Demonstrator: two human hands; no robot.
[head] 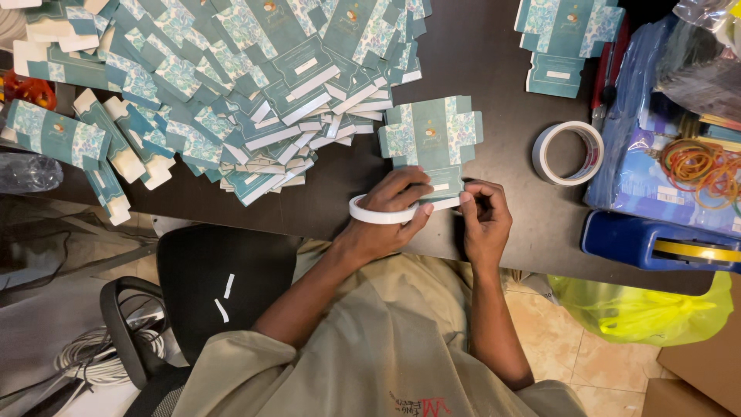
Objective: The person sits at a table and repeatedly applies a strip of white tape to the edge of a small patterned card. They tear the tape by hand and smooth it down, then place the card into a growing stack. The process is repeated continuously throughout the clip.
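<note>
Left hand [390, 205] clamps a tape roll [376, 214]; right hand [482, 220] pinches, apparently, the tape end on one flat carton [432, 139]. Big taped pile [231, 93] done; small stack [567, 38] seemingly left.

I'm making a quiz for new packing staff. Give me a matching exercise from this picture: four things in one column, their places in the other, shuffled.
Things:
1. flat teal box
2. tape roll on the table
3. rubber bands
4. pile of flat boxes

Places:
A. far right, on a blue packet
B. upper left of the table
C. lying alone, right of the flat teal box
D. just above the left hand and right hand

Pairs: 1-D, 2-C, 3-A, 4-B
</note>
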